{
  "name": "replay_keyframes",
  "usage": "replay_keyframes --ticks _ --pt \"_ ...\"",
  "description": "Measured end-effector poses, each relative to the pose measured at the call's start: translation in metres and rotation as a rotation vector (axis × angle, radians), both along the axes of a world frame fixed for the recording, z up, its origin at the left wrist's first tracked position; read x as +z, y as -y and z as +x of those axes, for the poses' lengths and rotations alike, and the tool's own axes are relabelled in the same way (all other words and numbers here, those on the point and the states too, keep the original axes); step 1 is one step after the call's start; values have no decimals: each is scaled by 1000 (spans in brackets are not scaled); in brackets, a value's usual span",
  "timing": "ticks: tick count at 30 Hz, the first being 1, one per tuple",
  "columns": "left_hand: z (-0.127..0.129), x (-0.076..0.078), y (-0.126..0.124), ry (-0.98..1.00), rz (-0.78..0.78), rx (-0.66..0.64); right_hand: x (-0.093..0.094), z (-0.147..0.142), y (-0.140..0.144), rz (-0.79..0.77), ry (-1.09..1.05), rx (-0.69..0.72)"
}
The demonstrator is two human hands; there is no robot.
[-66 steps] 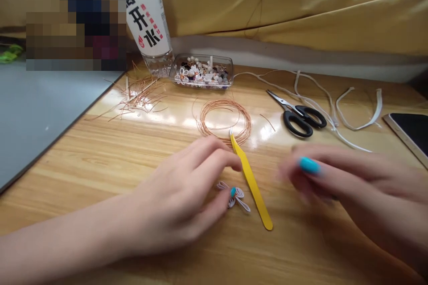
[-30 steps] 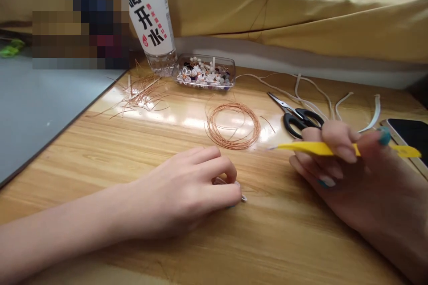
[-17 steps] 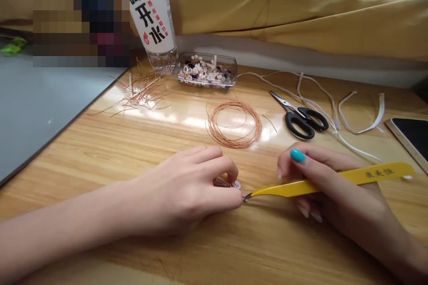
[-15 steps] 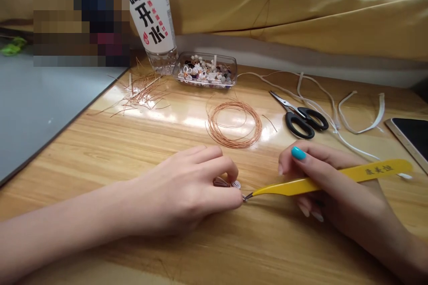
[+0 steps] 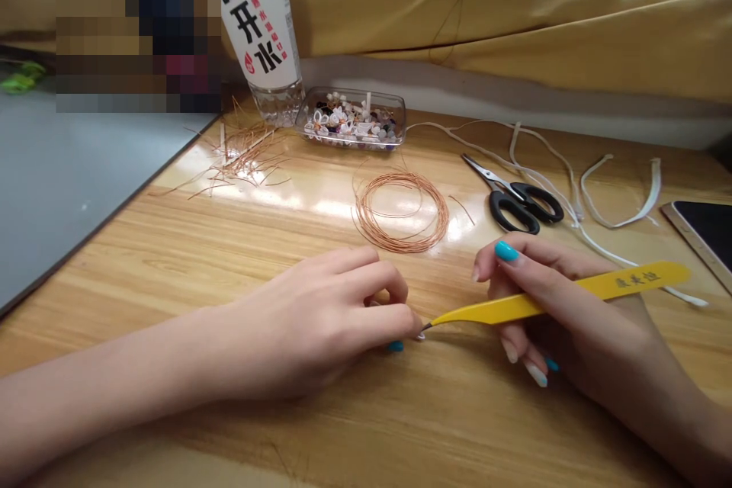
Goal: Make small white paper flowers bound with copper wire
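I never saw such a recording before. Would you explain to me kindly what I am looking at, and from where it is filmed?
There is no machine here, only a person's two bare hands. Every picture comes from one camera worn on the person's head, looking forward and down.

The right hand holds yellow tweezers. Their tip meets a small white piece at the fingertips of the left hand, which hides most of it.

On the wooden table lie a coil of copper wire, scissors, white cords and loose wire bits. Behind stand a clear tray of small parts and a bottle.
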State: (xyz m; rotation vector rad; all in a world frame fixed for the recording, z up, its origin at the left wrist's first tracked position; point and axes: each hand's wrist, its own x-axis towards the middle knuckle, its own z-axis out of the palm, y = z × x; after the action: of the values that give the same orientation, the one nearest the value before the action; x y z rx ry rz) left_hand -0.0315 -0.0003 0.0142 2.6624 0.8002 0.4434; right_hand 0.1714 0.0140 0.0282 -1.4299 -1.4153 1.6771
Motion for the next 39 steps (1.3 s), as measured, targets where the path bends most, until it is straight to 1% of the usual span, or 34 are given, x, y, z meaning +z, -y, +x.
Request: replay_keyframes --ticks 4,8,15,18,21,22,24,26,28,30,31,35,39 --pt "0 0 0 2 2 -7 0 0 1 9 0 2" --pt "0 0 0 3 1 -3 -1 0 2 34 10 -27" --pt "0 0 1 13 -18 14 0 -1 3 22 9 -37" --pt "0 0 1 14 -15 20 -2 -3 6 76 31 -59" --pt "0 0 2 4 -15 21 -5 -3 11 174 63 -68" --pt "0 0 2 -2 -17 21 -5 -3 12 227 91 -59" --pt "0 1 2 -8 -20 19 -5 -3 15 395 184 0" --pt "0 1 2 -10 -25 17 -4 -2 16 583 291 118" --pt "0 1 2 -6 -28 17 -3 -3 17 715 345 268" --pt "0 1 2 3 -32 18 -3 -4 18 754 361 378" --pt "0 1 2 8 -34 19 -3 -4 18 758 368 402" --pt "0 1 2 24 -62 30 -5 -6 17 732 402 388" --pt "1 4 2 28 -113 24 -6 -7 17 711 378 354"
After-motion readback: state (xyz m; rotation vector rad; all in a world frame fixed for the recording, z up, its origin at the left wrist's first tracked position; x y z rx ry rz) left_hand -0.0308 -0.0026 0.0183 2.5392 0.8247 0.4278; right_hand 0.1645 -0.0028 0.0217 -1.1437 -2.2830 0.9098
